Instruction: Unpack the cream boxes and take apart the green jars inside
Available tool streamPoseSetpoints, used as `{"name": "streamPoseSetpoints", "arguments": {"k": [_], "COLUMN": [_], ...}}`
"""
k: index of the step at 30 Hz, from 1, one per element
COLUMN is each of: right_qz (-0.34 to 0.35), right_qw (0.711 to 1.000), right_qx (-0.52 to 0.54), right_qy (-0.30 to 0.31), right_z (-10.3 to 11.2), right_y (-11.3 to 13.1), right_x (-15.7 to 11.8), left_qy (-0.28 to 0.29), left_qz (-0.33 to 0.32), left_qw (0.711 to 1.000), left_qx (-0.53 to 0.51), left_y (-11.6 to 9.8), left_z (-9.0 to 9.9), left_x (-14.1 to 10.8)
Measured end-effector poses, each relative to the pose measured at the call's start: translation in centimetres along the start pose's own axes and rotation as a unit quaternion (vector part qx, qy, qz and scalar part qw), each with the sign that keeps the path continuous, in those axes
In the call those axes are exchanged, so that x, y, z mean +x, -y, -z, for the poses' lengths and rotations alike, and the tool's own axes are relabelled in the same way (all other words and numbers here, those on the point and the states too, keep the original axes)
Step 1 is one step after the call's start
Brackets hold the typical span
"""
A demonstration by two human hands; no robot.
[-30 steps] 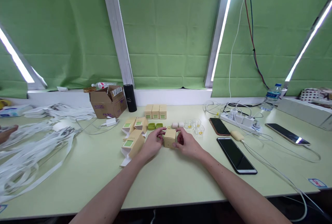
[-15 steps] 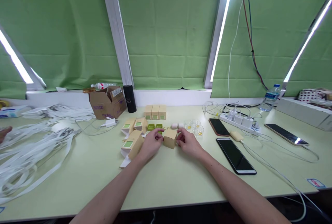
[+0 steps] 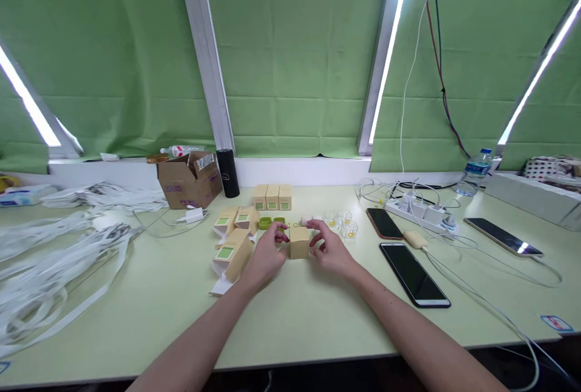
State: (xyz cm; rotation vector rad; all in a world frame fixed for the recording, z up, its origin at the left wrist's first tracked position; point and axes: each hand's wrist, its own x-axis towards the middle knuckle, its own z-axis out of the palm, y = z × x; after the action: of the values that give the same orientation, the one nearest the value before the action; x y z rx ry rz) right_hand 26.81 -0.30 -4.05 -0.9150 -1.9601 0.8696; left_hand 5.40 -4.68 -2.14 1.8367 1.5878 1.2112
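A small closed kraft cardboard box stands on the table in front of me, one side facing me squarely. My left hand is just left of it, fingers apart and curved, with a slight gap to the box. On the other side my right hand is close to the box's right edge, its fingers also spread and bent; whether a fingertip touches cannot be made out. Behind the hands are green containers, partly hidden white rolls and clear cups with yellow bits inside.
Kraft boxes with open flaps lie left; three closed boxes stand behind. A larger carton, a black cylinder and white straps are further left. Phones, a power strip and cables occupy the right.
The kraft box has turned so that one side faces me squarely. My fingers have loosened and moved slightly off its sides. Another person's hand at the left edge has gone out of view.
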Motion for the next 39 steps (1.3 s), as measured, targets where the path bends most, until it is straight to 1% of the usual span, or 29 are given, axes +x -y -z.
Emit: {"name": "streamPoseSetpoints", "arguments": {"k": [4, 10, 15, 21, 24, 27, 30, 33, 39], "right_qz": [0.004, -0.015, -0.043, -0.03, -0.015, 0.005, 0.024, 0.053, 0.085], "right_qw": [1.0, 0.999, 0.993, 0.977, 0.975, 0.979, 0.988, 0.993, 0.993], "right_qx": [0.003, 0.025, 0.104, 0.207, 0.223, 0.205, 0.151, 0.098, 0.054], "right_qy": [0.015, -0.022, -0.044, -0.037, -0.017, -0.007, -0.023, -0.045, -0.064], "right_z": [-0.6, -1.3, -1.5, -2.3, -2.5, -2.1, -1.5, -1.0, -1.0], "right_y": [0.1, 0.0, 0.3, 0.6, 1.0, 1.5, 1.9, 2.2, 2.3], "right_x": [-0.2, -0.2, 0.0, -0.1, -0.4, -0.6, -0.7, -0.9, -0.9], "left_qy": [-0.004, 0.014, 0.02, -0.016, -0.043, -0.062, -0.075, -0.075, -0.07], "left_qz": [-0.004, -0.044, -0.099, -0.178, -0.211, -0.232, -0.248, -0.255, -0.279], "left_qw": [1.0, 0.999, 0.994, 0.979, 0.969, 0.961, 0.956, 0.953, 0.942], "left_qx": [-0.01, 0.006, 0.029, 0.093, 0.121, 0.134, 0.138, 0.143, 0.174], "left_y": [0.2, -0.7, -1.2, -1.3, -1.2, -1.1, -1.1, -1.1, -1.3], "left_z": [-0.2, -0.1, -0.5, -1.3, -1.3, -1.2, -1.1, -1.1, -1.0], "left_x": [0.0, -0.4, -1.2, -1.4, -1.4, -1.4, -1.3, -1.3, -1.3]}}
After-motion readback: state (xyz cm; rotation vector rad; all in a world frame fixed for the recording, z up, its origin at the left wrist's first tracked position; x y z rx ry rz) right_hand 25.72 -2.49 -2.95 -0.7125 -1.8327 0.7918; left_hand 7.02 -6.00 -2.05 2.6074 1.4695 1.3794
